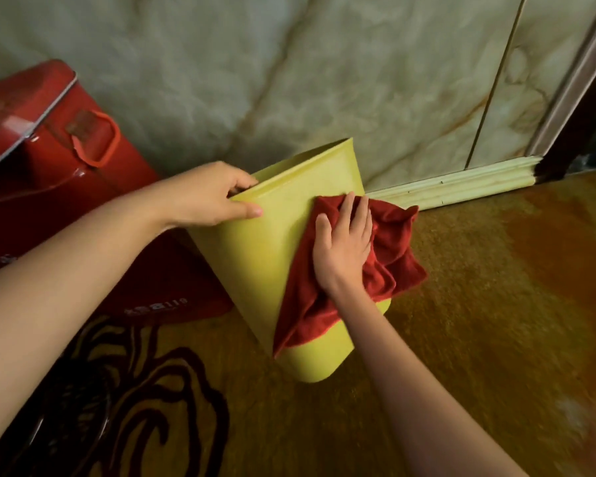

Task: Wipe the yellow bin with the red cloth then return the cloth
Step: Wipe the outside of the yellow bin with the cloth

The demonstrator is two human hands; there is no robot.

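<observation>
**Red cloth pressed on the tilted yellow bin**

The yellow bin (255, 256) stands tilted on the brown carpet (479, 304), near the wall. The right hand (343, 246), fingers spread flat, presses the red cloth (389, 256) on its side. The left hand (210, 194) pinches the rim. A red box (49, 160) is behind.

Left hand (210, 194): arm extended from lower left, fingers curled over an edge, thumb straight along the near face, closed in a grip. Right hand (343, 244): arm extended from lower right, palm down, flat, fingers straight and slightly spread.
</observation>
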